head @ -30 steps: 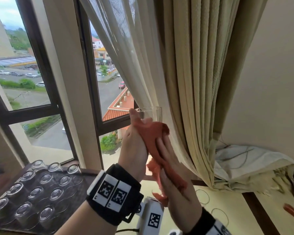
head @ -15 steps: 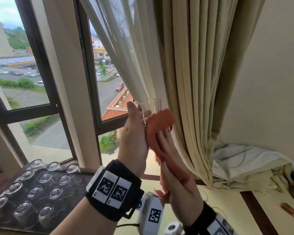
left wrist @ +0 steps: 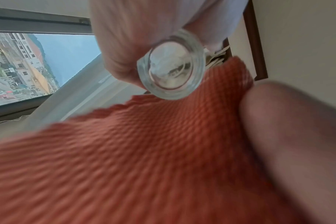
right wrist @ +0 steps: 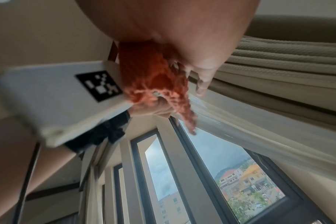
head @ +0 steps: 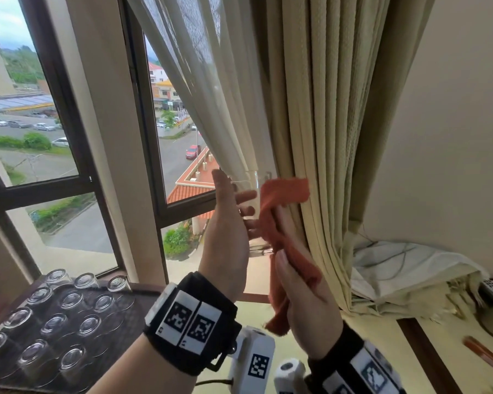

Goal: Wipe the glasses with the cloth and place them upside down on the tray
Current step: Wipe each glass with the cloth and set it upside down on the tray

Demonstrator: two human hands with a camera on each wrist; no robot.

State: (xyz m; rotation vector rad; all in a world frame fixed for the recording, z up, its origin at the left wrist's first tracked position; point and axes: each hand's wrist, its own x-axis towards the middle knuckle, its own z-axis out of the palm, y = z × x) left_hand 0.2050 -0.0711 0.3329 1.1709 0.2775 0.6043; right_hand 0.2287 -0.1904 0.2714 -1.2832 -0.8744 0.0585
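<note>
My left hand (head: 231,220) holds a clear drinking glass (head: 251,194) upright at chest height in front of the curtain, thumb on its near side and fingers round its far side. The left wrist view looks up at the thick base of the glass (left wrist: 172,65). My right hand (head: 299,282) grips an orange cloth (head: 285,194) just right of the glass, its top corner beside the rim. The cloth (left wrist: 125,151) fills the lower left wrist view. At lower left a dark tray (head: 131,322) carries several upside-down glasses (head: 54,322).
A heavy beige curtain (head: 325,123) and a sheer one (head: 211,81) hang right behind the glass. Dark-framed windows (head: 151,123) lie to the left. A crumpled white sheet (head: 404,268) and a red stick (head: 484,356) sit on the yellow-green surface (head: 382,359) at right.
The cloth has come off the glass's front and shifted to its right side, with its top corner now spread beside the rim. The left hand keeps its hold on the glass.
</note>
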